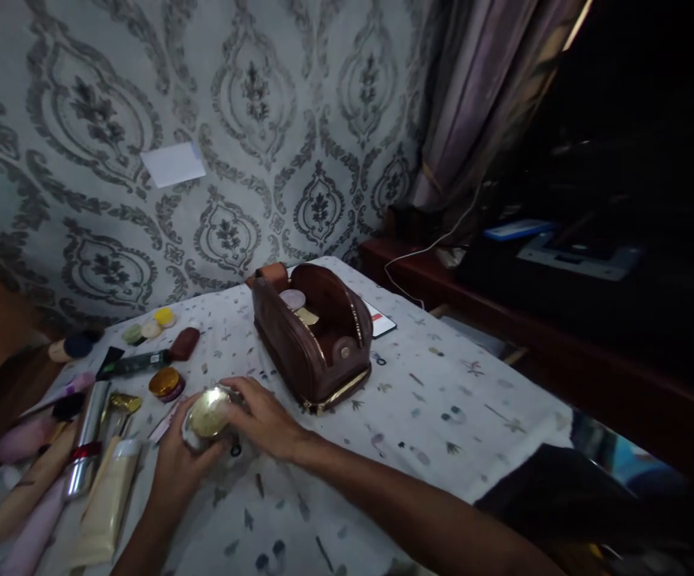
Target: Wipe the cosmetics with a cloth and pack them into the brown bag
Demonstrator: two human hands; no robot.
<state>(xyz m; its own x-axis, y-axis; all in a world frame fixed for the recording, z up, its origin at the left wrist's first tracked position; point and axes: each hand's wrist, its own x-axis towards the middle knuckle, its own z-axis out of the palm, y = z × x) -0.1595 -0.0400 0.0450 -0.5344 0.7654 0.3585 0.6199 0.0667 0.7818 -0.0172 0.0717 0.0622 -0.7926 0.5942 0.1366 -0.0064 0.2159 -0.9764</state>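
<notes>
Between my two hands is a round jar with a shiny gold lid, held just above the table. My left hand wraps the jar from the left and below. On its right side, my right hand closes with the thumb on the lid and fingers along the far edge. Behind them a brown leather cosmetic bag stands unzipped, with a round item and a gold-coloured piece inside. A small jar with an amber lid sits left of my hands.
At the left lie a cream tube, a silver cylinder with a red band, a dark green tube, brushes and several small containers. A phone lies behind the bag. A white cable reaches the table's right edge.
</notes>
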